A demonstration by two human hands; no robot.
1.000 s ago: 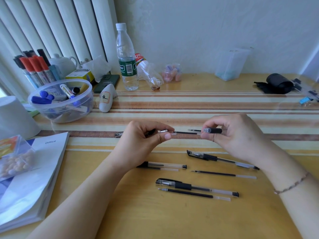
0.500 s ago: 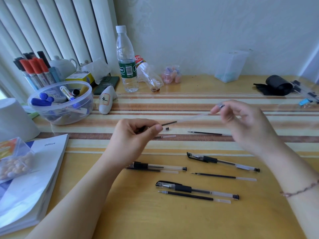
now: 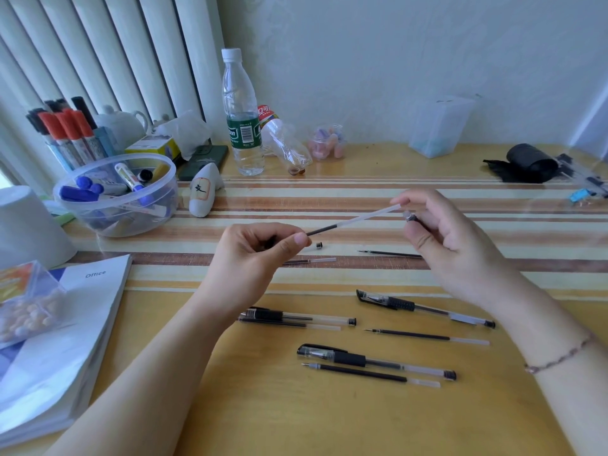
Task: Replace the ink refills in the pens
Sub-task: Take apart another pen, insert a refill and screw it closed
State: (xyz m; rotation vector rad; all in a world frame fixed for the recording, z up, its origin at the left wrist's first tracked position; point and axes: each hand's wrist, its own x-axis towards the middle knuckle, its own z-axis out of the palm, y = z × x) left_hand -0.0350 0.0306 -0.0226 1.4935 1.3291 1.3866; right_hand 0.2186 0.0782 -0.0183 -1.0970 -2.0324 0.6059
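Observation:
My left hand [image 3: 253, 258] pinches the dark end of an ink refill [image 3: 355, 221] above the striped mat. The refill slants up to the right, and its clear end reaches the index finger of my right hand [image 3: 457, 245]. That hand's fingers curl round a small dark pen piece [image 3: 410, 217] with a silvery end. A tiny black end cap [image 3: 318, 245], a clear tube [image 3: 312, 260] and a loose refill [image 3: 390, 254] lie on the mat. Nearer me lie three pens [image 3: 424, 307] [image 3: 296, 315] [image 3: 375, 360], two with a refill alongside [image 3: 426, 335] [image 3: 368, 373].
A clear tub of markers [image 3: 115, 195], a white cup [image 3: 26, 225], a booklet [image 3: 56, 340] and a box of pills [image 3: 26, 301] fill the left side. A water bottle [image 3: 241, 116], a crushed bottle [image 3: 286, 143] and a clear box [image 3: 439, 126] stand at the back wall. A black roll [image 3: 529, 162] lies far right.
Both hands rose off the mat. My right hand moved up and right, and the refill now stretches between the hands. An end cap and a clear tube show on the mat.

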